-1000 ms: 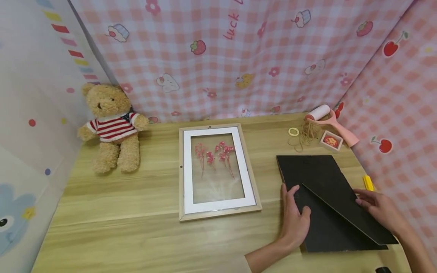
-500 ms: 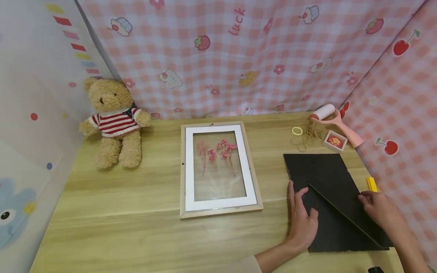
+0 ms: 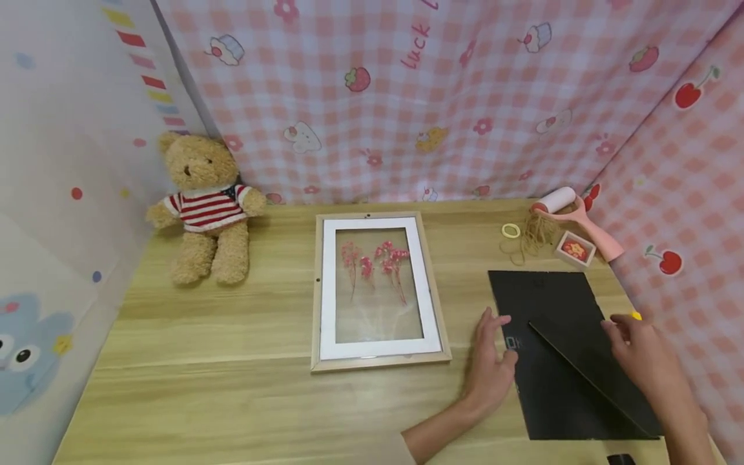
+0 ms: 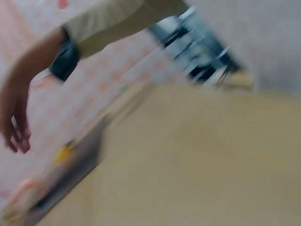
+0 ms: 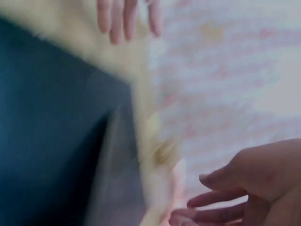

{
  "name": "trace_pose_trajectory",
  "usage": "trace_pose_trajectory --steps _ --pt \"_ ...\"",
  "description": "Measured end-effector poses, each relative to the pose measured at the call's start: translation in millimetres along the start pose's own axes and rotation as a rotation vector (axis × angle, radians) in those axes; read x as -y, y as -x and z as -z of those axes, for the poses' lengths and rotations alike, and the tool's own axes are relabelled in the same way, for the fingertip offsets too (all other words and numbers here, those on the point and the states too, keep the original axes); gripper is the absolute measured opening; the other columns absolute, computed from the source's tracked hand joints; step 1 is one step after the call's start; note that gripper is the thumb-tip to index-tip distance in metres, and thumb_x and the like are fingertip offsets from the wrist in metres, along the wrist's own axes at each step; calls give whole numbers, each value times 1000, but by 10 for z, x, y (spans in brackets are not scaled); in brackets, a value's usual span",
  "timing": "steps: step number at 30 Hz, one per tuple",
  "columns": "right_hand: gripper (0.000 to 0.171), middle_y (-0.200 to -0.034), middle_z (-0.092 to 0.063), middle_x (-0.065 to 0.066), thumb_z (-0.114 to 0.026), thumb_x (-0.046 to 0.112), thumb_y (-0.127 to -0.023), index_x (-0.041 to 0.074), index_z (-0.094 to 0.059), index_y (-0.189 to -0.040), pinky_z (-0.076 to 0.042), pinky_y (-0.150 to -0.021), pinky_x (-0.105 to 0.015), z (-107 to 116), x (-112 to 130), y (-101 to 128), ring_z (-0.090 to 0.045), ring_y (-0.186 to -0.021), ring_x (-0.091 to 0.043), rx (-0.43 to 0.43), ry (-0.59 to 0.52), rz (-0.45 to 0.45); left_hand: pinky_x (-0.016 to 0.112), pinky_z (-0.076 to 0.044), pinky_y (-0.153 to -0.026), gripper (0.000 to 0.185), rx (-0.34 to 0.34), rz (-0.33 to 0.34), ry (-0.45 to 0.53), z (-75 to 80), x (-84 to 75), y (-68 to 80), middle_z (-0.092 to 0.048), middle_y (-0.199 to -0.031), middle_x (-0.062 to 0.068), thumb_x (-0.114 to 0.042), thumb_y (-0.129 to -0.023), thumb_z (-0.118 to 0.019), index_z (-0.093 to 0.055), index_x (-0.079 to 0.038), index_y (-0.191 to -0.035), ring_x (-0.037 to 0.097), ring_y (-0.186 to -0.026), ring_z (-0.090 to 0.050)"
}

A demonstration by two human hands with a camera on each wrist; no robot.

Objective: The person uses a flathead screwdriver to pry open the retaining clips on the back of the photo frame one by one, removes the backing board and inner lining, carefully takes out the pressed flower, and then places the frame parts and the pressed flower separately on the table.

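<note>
Well, near the back left corner of your table (image 3: 221, 361) sits a teddy bear (image 3: 206, 210), far from both hands. Toward the middle lies the wooden picture frame (image 3: 372, 351), pink flowers (image 3: 366, 265) showing in it, its long side running from just beside the back edge toward the front. Your left hand (image 3: 489, 369) is the nearer one to it, with the frame off to that hand's left. That hand has its fingers mostly straight, thumb apart, with hold of nothing; it is at the left side of the black board (image 3: 549, 387), though you can't tell for sure whether a fingertip touches. The board lies near the table's right edge, between your two hands, its long axis close to parallel with the frame's, a slanting flap (image 3: 604, 361) on its upper face. Last, your right hand (image 3: 657, 365) hangs by the board's right side, fingers loosely bent and gripping nothing; the right wrist view shows them apart from the board.
</note>
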State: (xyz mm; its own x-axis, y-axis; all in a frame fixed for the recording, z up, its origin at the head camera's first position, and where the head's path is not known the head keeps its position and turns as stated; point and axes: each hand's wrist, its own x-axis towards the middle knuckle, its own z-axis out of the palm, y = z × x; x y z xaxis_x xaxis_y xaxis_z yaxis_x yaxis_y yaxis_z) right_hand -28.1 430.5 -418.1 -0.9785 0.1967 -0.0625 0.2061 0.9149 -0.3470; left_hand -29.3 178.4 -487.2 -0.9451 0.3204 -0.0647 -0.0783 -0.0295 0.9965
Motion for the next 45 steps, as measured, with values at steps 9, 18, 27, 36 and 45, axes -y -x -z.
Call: trace_pose_trajectory --steps 9,18,27,36,45 --pt "30 -104 -80 -21 -78 5 -101 -4 -77 -129 -43 -67 -7 69 1542 -54 -68 -78 -10 -290 -243 355 59 -21 -136 68 207 -258 -405 1769 -630 -143 -18 -184 0 -20 -112 -62 -32 -14 -173 31 -170 -21" --pt "30 -119 -79 -23 -75 11 -105 -3 -76 -132 -54 -79 -21 -143 2075 -198 -77 -101 -37 -208 -381 384 53 -14 -139 101 140 -147 -660 2882 -690 -278 3 -186 15 -30 -107 -74 -5 -4 -176 30 -172 -1" --pt "33 -120 -77 -27 -71 10 -107 -7 -72 -136 -62 -95 -56 -513 2099 -523 -75 -112 -43 -19 -450 314 59 -2 -137 108 169 53 -748 3392 -562 -248 16 -182 24 -28 -102 -80 -6 2 -175 41 -170 12" --pt "25 -107 -78 -22 -75 11 -104 -9 -76 -120 -63 -81 -50 -1087 2391 -711 -76 -98 -37 133 -297 268 65 -6 -136 121 235 91 -728 3780 87 -454 5 -183 26 -39 -87 -91 -14 -17 -178 44 -170 6" --pt "18 -91 -70 -12 -84 14 -98 -1 -74 -98 -59 -67 -44 -1372 2637 -585 -64 -75 -24 100 -66 212 68 -6 -135 121 234 131 -709 3825 231 -503 6 -183 24 -30 -87 -93 -13 -21 -178 44 -170 9"
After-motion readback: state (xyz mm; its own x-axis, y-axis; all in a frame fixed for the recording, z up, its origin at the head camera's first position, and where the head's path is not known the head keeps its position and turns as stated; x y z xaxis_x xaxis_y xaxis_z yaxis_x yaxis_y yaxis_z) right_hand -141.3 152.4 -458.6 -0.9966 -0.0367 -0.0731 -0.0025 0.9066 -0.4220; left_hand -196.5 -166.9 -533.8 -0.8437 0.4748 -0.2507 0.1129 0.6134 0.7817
